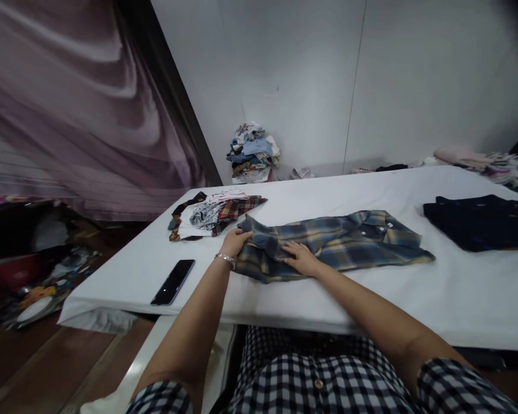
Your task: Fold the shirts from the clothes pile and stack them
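Note:
A blue, grey and tan plaid shirt (pixel 345 241) lies sideways across the white-covered table, its collar end to the right and its sleeve and hem part bunched at the left. At that left end, my left hand (pixel 234 242) is closed on the cloth's edge, with a bracelet on the wrist. My right hand (pixel 303 259) rests on the middle of the shirt, palm down, fingers apart. Some of the fabric beneath both hands is hidden.
A pile of folded clothes (pixel 218 214) lies at the table's back left, and a black phone (pixel 173 282) near the front left edge. Dark folded garments (pixel 479 221) are at right. A clothes stack (pixel 252 152) stands by the wall behind the table (pixel 371 305).

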Motion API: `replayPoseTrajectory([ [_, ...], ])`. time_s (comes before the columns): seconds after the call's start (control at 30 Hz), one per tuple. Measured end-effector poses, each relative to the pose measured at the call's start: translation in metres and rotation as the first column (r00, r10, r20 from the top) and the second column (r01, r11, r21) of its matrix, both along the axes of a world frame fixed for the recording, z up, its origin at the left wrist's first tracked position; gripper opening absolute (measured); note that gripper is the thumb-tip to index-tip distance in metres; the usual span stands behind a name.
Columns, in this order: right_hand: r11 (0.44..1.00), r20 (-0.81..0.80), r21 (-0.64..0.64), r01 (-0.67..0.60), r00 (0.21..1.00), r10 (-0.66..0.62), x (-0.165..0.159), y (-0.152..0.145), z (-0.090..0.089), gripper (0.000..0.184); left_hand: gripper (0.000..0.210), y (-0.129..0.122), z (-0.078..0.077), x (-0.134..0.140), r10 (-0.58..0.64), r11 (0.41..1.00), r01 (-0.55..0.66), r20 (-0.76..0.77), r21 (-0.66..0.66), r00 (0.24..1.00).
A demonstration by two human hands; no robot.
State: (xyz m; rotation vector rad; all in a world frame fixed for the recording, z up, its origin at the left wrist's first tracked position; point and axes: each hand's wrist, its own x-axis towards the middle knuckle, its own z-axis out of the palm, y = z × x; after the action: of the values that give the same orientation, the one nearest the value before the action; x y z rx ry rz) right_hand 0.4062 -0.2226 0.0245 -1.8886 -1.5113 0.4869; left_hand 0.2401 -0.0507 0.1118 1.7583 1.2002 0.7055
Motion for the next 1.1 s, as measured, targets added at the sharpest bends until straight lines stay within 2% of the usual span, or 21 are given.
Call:
replayPoseTrajectory([
  [0.07, 0.989, -0.327, 0.085, 0.125, 0.941, -0.091, 0.002, -0.001, 0.008, 0.047, 0.034, -0.008, 0.01, 0.021, -0.06, 0.998, 0.061, 0.049, -0.021, 0.997],
  [0.17, 0.956, -0.699, 0.143, 0.256, 0.71, -0.086, 0.008, -0.008, 0.02, 0.052, 0.037, -0.031, 0.02, 0.064, -0.139, 0.989, 0.141, 0.041, -0.033, 0.989],
  [0.23, 0.942, -0.81, 0.15, 0.301, 0.583, -0.058, 0.017, -0.018, 0.026, 0.06, 0.038, -0.052, 0.024, 0.097, -0.228, 0.971, 0.229, 0.027, -0.069, 0.973],
  [0.3, 0.924, -0.878, 0.118, 0.364, 0.473, -0.074, 0.031, -0.031, 0.029, 0.066, 0.038, -0.073, 0.023, 0.124, -0.391, 0.906, 0.397, 0.067, -0.145, 0.918],
  [0.37, 0.911, -0.925, 0.059, 0.407, 0.365, -0.103, 0.046, -0.047, 0.03, 0.064, 0.038, -0.087, 0.018, 0.14, -0.494, 0.835, 0.513, 0.138, -0.2, 0.858],
  [0.4, 0.91, -0.941, 0.032, 0.414, 0.318, -0.112, 0.053, -0.055, 0.029, 0.061, 0.038, -0.09, 0.014, 0.143, -0.502, 0.826, 0.526, 0.157, -0.202, 0.85],
  [0.47, 0.912, -0.96, -0.013, 0.409, 0.25, -0.125, 0.064, -0.07, 0.026, 0.055, 0.034, -0.09, 0.001, 0.139, -0.455, 0.88, 0.464, 0.099, -0.103, 0.885],
  [0.53, 0.915, -0.966, -0.057, 0.4, 0.21, -0.151, 0.071, -0.081, 0.022, 0.044, 0.029, -0.085, -0.017, 0.127, -0.38, 0.919, 0.383, -0.044, 0.091, 0.924],
  [0.6, 0.898, -0.963, -0.099, 0.43, 0.185, -0.195, 0.072, -0.086, 0.02, 0.035, 0.029, -0.083, -0.036, 0.113, -0.323, 0.885, 0.37, -0.2, 0.284, 0.925],
  [0.63, 0.884, -0.958, -0.118, 0.452, 0.181, -0.221, 0.072, -0.085, 0.019, 0.038, 0.033, -0.084, -0.045, 0.107, -0.311, 0.856, 0.39, -0.264, 0.34, 0.913],
  [0.7, 0.856, -0.944, -0.15, 0.495, 0.185, -0.272, 0.069, -0.081, 0.021, 0.056, 0.041, -0.091, -0.058, 0.1, -0.298, 0.799, 0.444, -0.373, 0.406, 0.878],
  [0.8, 0.857, -0.922, -0.146, 0.494, 0.246, -0.299, 0.067, -0.072, 0.026, 0.076, 0.05, -0.105, -0.068, 0.099, -0.268, 0.722, 0.506, -0.484, 0.471, 0.833],
  [0.9, 0.876, -0.87, -0.064, 0.479, 0.403, -0.284, 0.073, -0.068, 0.023, 0.079, 0.055, -0.114, -0.071, 0.101, -0.307, 0.649, 0.618, -0.589, 0.444, 0.747],
  [0.97, 0.871, -0.766, -0.044, 0.489, 0.543, -0.343, 0.081, -0.069, 0.015, 0.076, 0.057, -0.115, -0.073, 0.102, -0.34, 0.618, 0.683, -0.651, 0.389, 0.678],
  [1.03, 0.845, -0.576, -0.01, 0.534, 0.688, -0.442, 0.087, -0.072, 0.008, 0.07, 0.059, -0.115, -0.075, 0.103, -0.348, 0.609, 0.705, -0.676, 0.363, 0.649],
  [1.1, 0.826, -0.321, 0.12, 0.551, 0.808, -0.493, 0.088, -0.073, 0.009, 0.062, 0.061, -0.114, -0.077, 0.103, -0.347, 0.613, 0.702, -0.675, 0.362, 0.651],
])
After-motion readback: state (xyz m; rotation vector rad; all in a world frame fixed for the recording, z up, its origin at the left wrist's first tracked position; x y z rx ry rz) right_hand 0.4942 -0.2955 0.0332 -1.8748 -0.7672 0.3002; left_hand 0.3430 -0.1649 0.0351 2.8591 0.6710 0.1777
